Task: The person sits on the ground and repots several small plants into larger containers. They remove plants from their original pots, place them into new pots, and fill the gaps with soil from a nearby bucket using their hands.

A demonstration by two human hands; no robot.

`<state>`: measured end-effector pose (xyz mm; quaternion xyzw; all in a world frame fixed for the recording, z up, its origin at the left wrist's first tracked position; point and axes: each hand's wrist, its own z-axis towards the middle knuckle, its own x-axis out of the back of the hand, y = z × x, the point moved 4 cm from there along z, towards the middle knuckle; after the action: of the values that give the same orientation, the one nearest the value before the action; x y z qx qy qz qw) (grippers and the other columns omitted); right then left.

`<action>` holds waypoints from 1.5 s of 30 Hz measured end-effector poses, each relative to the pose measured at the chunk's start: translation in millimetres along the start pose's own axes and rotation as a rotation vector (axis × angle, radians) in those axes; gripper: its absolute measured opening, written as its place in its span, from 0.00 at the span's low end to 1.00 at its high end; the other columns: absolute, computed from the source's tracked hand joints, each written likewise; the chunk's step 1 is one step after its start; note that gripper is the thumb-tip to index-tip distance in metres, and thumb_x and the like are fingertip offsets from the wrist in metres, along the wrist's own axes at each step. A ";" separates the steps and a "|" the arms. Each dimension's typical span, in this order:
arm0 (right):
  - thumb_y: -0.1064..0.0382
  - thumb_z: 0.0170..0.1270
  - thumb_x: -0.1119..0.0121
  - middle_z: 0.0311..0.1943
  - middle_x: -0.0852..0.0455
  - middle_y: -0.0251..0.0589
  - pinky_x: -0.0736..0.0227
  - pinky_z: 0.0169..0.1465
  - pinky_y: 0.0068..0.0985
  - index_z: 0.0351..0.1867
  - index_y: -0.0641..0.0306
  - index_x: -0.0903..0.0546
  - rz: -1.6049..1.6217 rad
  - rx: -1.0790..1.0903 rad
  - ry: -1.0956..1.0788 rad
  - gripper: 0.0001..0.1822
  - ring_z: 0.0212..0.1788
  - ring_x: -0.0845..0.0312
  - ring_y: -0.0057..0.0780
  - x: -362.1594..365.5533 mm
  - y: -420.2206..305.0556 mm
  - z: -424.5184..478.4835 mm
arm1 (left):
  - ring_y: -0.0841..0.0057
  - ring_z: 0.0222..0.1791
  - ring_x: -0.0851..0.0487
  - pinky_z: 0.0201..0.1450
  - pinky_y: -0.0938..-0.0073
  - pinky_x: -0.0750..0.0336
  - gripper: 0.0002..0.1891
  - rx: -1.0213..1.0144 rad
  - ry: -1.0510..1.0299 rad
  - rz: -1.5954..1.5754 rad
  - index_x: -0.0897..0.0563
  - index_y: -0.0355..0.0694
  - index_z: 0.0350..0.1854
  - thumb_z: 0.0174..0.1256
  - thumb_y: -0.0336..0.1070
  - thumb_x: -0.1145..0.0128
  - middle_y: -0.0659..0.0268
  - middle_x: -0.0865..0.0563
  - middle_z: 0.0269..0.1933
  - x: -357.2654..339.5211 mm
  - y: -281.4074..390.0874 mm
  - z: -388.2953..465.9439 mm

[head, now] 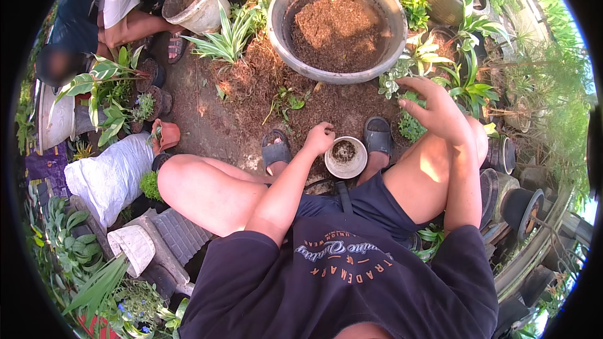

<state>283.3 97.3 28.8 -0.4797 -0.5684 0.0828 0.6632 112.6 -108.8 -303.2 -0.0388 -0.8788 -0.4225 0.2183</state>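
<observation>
A small white pot (333,168) with a little dark soil inside stands between my sandalled feet. My left hand (320,138) is beside its upper left rim, fingers curled; whether they pinch anything is hidden. Over my right knee, my right hand (427,106) hangs in the air with thumb and fingers apart and nothing in it. Below it is a leafy green plant (411,125). Farther ahead sits a wide round basin-like planter (278,40), part filled with a mound of brown, fibrous soil (337,21).
Loose brown fibre and an uprooted-looking green sprig (288,102) lie on the ground. A striped-leaf plant (229,37) and a tilted pot (200,7) are ahead left. Another person (108,14) crouches there. At left are a terracotta-coloured pot (168,135) and a white sack (113,172).
</observation>
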 end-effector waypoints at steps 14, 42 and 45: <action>0.67 0.62 0.36 0.49 0.17 0.53 0.27 0.60 0.36 0.59 0.68 0.20 0.047 0.069 0.005 0.22 0.54 0.20 0.47 -6.5 -31.0 12.6 | 0.69 0.45 0.18 0.53 0.69 0.24 0.21 0.187 1.076 -0.682 0.26 0.30 0.57 0.66 0.36 0.39 0.57 0.16 0.45 189.8 13.5 21.0; 0.62 0.65 0.34 0.53 0.16 0.55 0.25 0.60 0.36 0.61 0.69 0.22 0.161 0.041 -0.157 0.25 0.55 0.18 0.42 -38.4 -31.0 43.8 | 0.64 0.66 0.22 0.64 0.48 0.23 0.32 -0.238 0.102 -1.106 0.38 0.47 0.74 0.67 0.31 0.44 0.61 0.23 0.67 325.7 104.5 -55.8; 0.58 0.69 0.37 0.62 0.22 0.54 0.25 0.64 0.34 0.70 0.66 0.31 0.314 0.022 -0.275 0.31 0.62 0.22 0.41 -58.7 -55.9 48.9 | 0.66 0.66 0.22 0.66 0.52 0.23 0.32 -0.443 -0.030 -1.149 0.38 0.46 0.74 0.67 0.30 0.45 0.61 0.23 0.67 307.0 160.0 -113.3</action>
<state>198.2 56.0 24.7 -0.5395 -0.5709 0.2561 0.5634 -84.0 -128.1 2.8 0.3905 -0.6535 -0.6447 -0.0697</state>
